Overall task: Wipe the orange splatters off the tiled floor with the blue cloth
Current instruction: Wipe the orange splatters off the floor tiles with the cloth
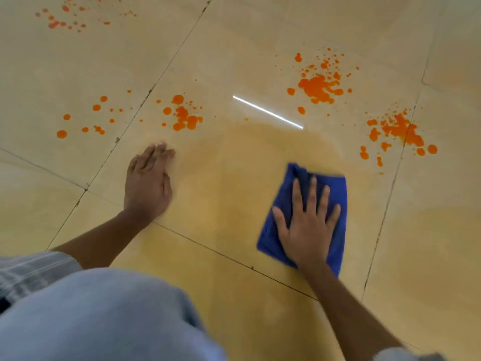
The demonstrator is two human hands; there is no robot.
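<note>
Hidden, cropped and blurred regions, head view.
Right hand (307, 225) lies flat over the middle of the blue cloth (335, 194), hiding that part and the tile beneath. Far cloth edge is smeared by motion blur. Left hand (148, 183) fingertips are blurred. Orange splatters (59, 19) at upper left are cut by the top edge. Pale trouser knee (99, 316) at lower left is out of focus, cropped, and covers floor (234, 48).

My right hand (307, 227) lies flat on the cloth (335, 194), which lies on the floor (234, 191); my left hand (148, 186) rests on the floor well to its left. Splatters (318, 87) lie beyond both hands, more (398, 131) off to the right.
</note>
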